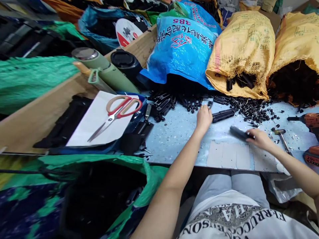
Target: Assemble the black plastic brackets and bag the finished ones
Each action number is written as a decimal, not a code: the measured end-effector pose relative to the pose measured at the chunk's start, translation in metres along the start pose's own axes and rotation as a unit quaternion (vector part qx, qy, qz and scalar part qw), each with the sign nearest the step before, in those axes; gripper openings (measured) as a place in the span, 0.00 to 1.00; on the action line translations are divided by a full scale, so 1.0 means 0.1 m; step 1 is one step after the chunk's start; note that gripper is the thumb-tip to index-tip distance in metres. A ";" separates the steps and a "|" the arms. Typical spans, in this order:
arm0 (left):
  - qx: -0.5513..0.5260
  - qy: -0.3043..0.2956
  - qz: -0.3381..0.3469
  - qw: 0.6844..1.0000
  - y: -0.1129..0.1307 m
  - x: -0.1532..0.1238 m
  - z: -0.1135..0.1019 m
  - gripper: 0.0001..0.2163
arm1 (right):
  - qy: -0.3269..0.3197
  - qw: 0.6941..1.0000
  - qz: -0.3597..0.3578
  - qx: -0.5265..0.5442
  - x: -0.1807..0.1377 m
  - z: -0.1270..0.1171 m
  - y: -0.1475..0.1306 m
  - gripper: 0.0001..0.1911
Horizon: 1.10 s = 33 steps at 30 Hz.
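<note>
My left hand (204, 118) is closed in a pinch, with a small black part (210, 104) at its fingertips. Held at one end by my right hand (260, 138) is a long black plastic piece (239, 132), somewhat blurred and tilted over the table. Between the hands, another long black piece (223, 115) lies on the light blue tabletop (184, 142). Behind it spreads a pile of small black parts with metal pins (251, 109). Thin black arm-like parts (163, 104) are heaped left of my left hand.
A blue sack (184, 49) and a yellow woven sack (241, 49) spill black parts at the back. Red-handled scissors (109, 118) lie on white paper at left. At right are a small hammer (284, 141) and an orange power drill (311, 119). A green-edged sack (147, 176) stands below the table.
</note>
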State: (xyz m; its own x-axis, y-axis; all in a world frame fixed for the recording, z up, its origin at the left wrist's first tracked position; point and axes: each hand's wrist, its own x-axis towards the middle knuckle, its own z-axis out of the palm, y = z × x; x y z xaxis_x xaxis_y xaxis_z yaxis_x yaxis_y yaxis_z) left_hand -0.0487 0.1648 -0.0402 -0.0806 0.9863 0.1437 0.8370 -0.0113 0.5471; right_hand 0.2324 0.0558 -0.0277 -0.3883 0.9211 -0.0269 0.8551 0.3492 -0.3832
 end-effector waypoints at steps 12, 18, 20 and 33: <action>-0.292 -0.063 -0.041 0.954 -0.05 -1.06 -0.08 0.13 | 0.079 0.972 -0.125 0.182 -0.15 0.23 -0.50 0.28; -0.305 -0.285 0.020 0.908 0.20 -1.27 0.23 0.17 | 0.017 0.993 -0.038 0.109 -0.81 0.11 0.13 0.19; -0.257 -0.258 0.050 0.930 0.30 -1.19 0.38 0.12 | -0.010 0.999 -0.026 0.043 -0.86 0.17 0.15 0.22; -0.357 -0.107 0.084 0.924 0.37 -1.47 0.07 0.18 | 0.038 0.868 0.037 0.495 -0.07 0.36 -0.61 0.32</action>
State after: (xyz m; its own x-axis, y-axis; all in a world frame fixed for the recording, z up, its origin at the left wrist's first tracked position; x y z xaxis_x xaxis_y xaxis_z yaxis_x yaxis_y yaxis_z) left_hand -0.0022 0.0207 -0.0471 0.1904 0.9701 0.1508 0.2520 -0.1967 0.9475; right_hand 0.1704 0.0220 -0.0378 -0.2897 0.9563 -0.0390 0.1489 0.0048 -0.9888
